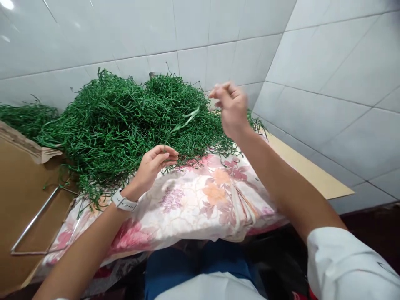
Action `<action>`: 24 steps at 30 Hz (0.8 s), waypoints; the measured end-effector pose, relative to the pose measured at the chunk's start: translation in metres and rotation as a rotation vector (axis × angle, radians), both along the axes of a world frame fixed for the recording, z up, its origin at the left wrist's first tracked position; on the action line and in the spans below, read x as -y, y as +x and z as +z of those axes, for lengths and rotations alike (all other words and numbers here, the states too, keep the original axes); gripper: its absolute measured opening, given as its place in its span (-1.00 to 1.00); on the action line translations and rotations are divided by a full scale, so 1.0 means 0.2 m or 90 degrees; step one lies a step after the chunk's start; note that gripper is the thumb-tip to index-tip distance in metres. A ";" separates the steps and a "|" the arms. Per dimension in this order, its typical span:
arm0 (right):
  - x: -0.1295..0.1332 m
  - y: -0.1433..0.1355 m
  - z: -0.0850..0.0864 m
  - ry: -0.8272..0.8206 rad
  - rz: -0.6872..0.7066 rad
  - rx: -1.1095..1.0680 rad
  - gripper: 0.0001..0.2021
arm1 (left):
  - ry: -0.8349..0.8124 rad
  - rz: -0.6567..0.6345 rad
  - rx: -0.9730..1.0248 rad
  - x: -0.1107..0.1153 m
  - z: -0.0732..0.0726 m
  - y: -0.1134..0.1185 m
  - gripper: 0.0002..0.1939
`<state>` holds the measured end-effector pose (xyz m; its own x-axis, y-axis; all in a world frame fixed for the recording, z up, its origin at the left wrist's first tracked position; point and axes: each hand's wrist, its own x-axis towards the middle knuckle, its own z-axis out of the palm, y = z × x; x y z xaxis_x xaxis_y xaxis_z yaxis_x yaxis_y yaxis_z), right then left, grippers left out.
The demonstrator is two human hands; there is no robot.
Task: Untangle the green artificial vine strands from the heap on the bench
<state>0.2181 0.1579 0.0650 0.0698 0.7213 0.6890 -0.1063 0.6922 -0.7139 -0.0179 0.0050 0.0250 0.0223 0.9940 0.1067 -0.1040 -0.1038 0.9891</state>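
Note:
A big heap of thin green artificial-looking stems (125,112) covers the back of a table with a flowered cloth (184,208). At the heap's front edge is my left hand (156,162), a white watch on its wrist, with thumb and fingers drawn together. What lies between those fingertips is too small to make out. My right hand (231,108) is raised over the heap's right end, its fingers curled in a pinch and blurred; whatever it holds cannot be told. Between the hands a narrow pale green strip (187,118) shows blurred in front of the heap.
An opened cardboard box (25,166) stands at the left, a bent metal rod (34,221) beside it. Several pale and brown strips (242,204) lie on the cloth's right part. Beyond is a flat tan board (312,175). Tiled walls (193,25) close off the back and right.

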 end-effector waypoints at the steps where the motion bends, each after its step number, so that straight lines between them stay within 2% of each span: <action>1: -0.02 0.07 0.03 -0.018 -0.008 -0.024 -0.61 | 0.003 0.010 0.002 0.00 0.01 0.01 -0.83; 4: -0.06 0.20 0.06 -0.071 0.011 -0.037 -0.59 | 0.006 0.029 0.018 0.00 0.02 0.02 -0.91; 6: -0.04 0.20 0.04 -0.103 0.054 -0.002 -0.63 | -0.009 0.016 0.020 0.00 0.02 0.02 -0.92; 8: 0.00 0.15 -0.01 -0.117 0.118 0.067 -0.76 | -0.026 -0.012 0.005 0.00 0.01 0.02 -0.92; 10: 0.07 0.07 -0.04 -0.088 0.183 0.169 -0.86 | -0.037 -0.039 -0.018 0.00 0.00 0.02 -0.89; 12: 0.14 0.00 -0.07 -0.010 0.228 0.293 -0.82 | -0.037 -0.049 -0.034 0.01 -0.01 0.02 -0.87; 15: 0.22 -0.06 -0.07 0.071 0.271 0.465 -0.56 | -0.034 -0.061 -0.054 0.00 -0.02 0.02 -0.85; 17: 0.25 -0.06 -0.08 0.084 0.317 0.549 -0.41 | -0.027 -0.063 -0.051 0.00 -0.02 0.02 -0.84; 18: 0.25 -0.06 -0.08 0.089 0.346 0.581 -0.42 | -0.024 -0.060 -0.044 0.00 -0.02 0.02 -0.84; 21: 0.24 -0.06 -0.10 0.107 0.406 0.625 -0.63 | -0.018 -0.045 -0.021 0.00 -0.01 0.01 -0.82; 24: 0.22 -0.06 -0.10 0.120 0.372 0.594 -0.70 | -0.013 -0.041 -0.017 0.00 -0.02 0.01 -0.76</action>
<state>0.2067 0.1137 0.0449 -0.8476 0.3522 0.3969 0.0711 0.8167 -0.5727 -0.0153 0.0051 0.0220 0.0891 0.9924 0.0853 -0.0836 -0.0779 0.9934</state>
